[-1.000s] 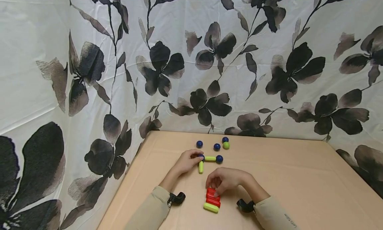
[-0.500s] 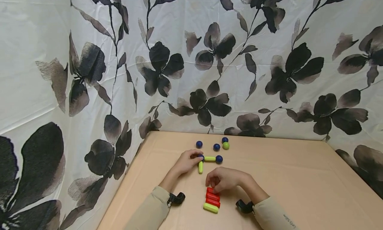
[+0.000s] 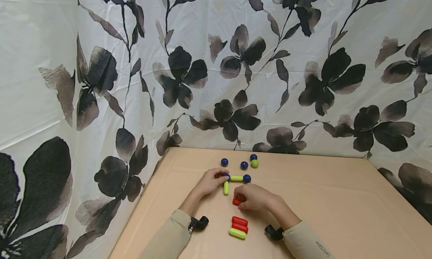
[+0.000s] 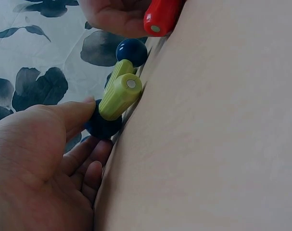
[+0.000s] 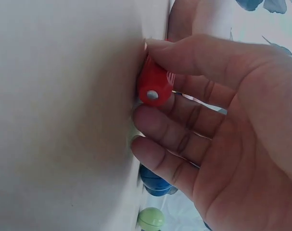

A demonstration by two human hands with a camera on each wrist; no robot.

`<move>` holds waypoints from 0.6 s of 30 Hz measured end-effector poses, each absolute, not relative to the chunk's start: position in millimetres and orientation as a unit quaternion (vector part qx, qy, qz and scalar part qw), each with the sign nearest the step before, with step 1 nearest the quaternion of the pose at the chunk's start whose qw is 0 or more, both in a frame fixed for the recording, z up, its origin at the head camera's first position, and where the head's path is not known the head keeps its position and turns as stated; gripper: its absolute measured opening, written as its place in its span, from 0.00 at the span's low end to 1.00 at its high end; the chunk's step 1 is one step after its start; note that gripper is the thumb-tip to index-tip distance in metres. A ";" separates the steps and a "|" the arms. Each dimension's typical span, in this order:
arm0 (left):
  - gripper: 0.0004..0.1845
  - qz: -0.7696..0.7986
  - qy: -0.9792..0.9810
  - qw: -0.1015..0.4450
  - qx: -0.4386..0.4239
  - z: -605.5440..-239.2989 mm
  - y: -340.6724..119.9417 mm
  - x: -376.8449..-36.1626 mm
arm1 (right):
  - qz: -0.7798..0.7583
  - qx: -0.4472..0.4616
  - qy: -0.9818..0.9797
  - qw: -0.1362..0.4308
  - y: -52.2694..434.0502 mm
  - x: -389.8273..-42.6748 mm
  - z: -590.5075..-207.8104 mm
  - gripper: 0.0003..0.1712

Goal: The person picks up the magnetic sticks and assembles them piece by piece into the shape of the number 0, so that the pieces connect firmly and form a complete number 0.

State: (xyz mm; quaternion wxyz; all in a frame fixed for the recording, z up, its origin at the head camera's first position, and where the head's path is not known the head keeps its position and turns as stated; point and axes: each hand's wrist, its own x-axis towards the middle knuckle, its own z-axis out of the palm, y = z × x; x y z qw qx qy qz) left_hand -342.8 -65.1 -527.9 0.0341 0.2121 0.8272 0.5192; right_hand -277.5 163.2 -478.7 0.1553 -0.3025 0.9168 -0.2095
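**Right hand carries a glossy red plastic rod [image 3: 237, 202] low over the table [image 3: 320, 199]**

The right hand [image 3: 254, 196] pinches the rod between thumb and fingertips, a narrow grip; whether its underside touches the table cannot be told. The left hand [image 3: 210, 181] also has its fingers closed, holding a smooth dark-blue ball [image 4: 105, 126] where two ridged lime-green plastic rods meet, one running across [image 3: 237, 178] to a second dark-blue ball [image 3: 247, 178], the other [image 3: 226, 189] pointing toward the person.

To handle this well, the left fingers should steady the ball so the joint does not twist, while the right grips the red rod by its middle, fingertips off both ends. The pale end discs are probably magnets, so a slow, level motion seems wise near other pieces.

The red rod lies nearer the person than the green pair. Its long axis looks roughly crosswise, left to right, one disc facing the left wrist's side and one the right's; the fingers hide much of it, so any slight slant is uncertain.
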 end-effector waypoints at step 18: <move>0.17 0.518 0.828 0.034 0.211 -529.0 -63.0 -343.1 | -0.255 -0.302 0.908 0.139 184.2 -284.8 -472.0 0.10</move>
